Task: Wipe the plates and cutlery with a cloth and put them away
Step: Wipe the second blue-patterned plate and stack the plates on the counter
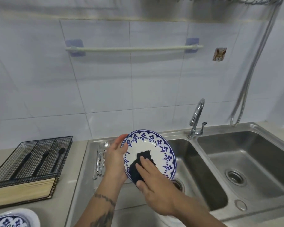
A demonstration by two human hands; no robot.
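Note:
My left hand (116, 158) grips the left rim of a white plate with a blue flower border (156, 145), tilted up over the left sink basin. My right hand (152, 179) presses a dark cloth (143, 157) flat against the plate's face. Several metal forks and spoons (100, 158) lie on the steel drainboard just left of the plate. A black wire cutlery tray (39, 154) with dark-handled pieces in it sits on the counter at the left. Another blue-patterned plate (11, 219) shows at the bottom left corner.
A double steel sink (236, 161) fills the right side, with a chrome tap (196, 118) between the basins. A hose (256, 66) hangs down the tiled wall at right. A towel rail (133, 49) is on the wall. A bamboo mat (23, 189) lies under the tray.

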